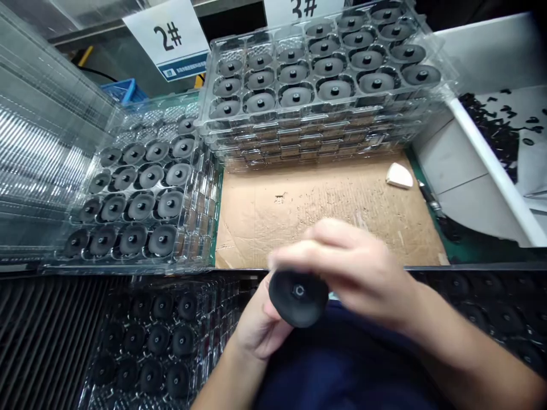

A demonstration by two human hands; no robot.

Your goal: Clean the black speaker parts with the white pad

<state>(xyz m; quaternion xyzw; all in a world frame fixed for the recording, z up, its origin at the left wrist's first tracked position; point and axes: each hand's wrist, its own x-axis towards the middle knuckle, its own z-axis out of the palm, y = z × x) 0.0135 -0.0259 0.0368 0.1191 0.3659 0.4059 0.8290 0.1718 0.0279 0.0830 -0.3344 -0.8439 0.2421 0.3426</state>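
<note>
We hold a black round moulded part (298, 299) just above the tabletop's near edge, our left hand (260, 324) cupped beneath it. Our blurred right hand (346, 267) lies across its top, grip unclear. Ahead, a cardboard sheet (325, 210) offers room up to stacked clear trays (316, 74); a filled tray (141, 193) borders its left.

This is a factory assembly station: numbered station signs (166, 37) reading 2# and 3# stand behind stacked clear plastic trays (316, 74) of round black parts (141, 206), beside a cardboard-covered surface (325, 210).
</note>
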